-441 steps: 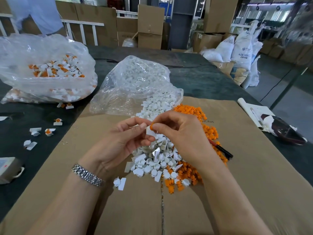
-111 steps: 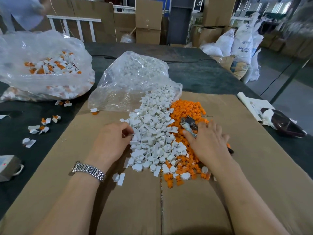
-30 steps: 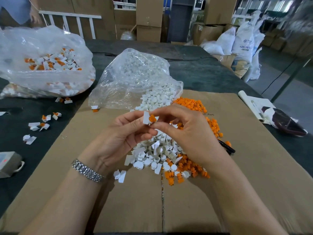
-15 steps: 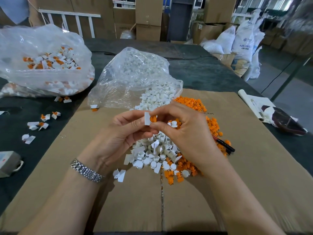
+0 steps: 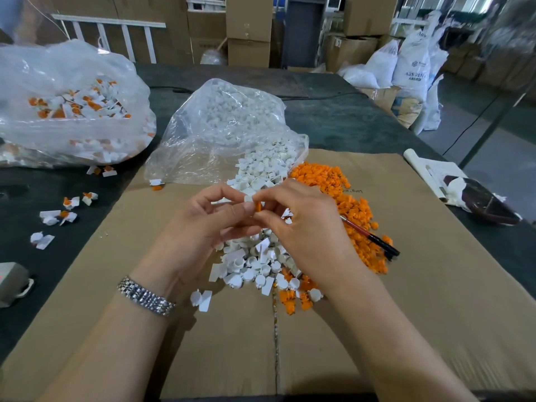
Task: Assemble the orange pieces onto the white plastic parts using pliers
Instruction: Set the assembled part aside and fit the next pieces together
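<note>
My left hand [image 5: 208,227] pinches a small white plastic part [image 5: 249,199] between thumb and fingers above the pile. My right hand [image 5: 301,224] pinches an orange piece [image 5: 258,205] and holds it against that white part. Under both hands lies a heap of loose white parts [image 5: 255,265] on the cardboard, with a heap of orange pieces [image 5: 345,198] to its right. The pliers [image 5: 374,239], red and black handled, lie on the orange heap just right of my right hand, partly hidden by it.
A clear bag of white parts [image 5: 229,123] lies open behind the heaps. Another bag with assembled white-and-orange parts [image 5: 72,111] sits at far left, several finished ones [image 5: 61,210] scattered on the dark table. A brown cardboard sheet [image 5: 435,285] covers the near table; a dark object on paper [image 5: 475,198] lies right.
Both hands have stayed together above the pile; the orange piece has been turned and pushed closer against the white part, and the fingers have closed in around it.
</note>
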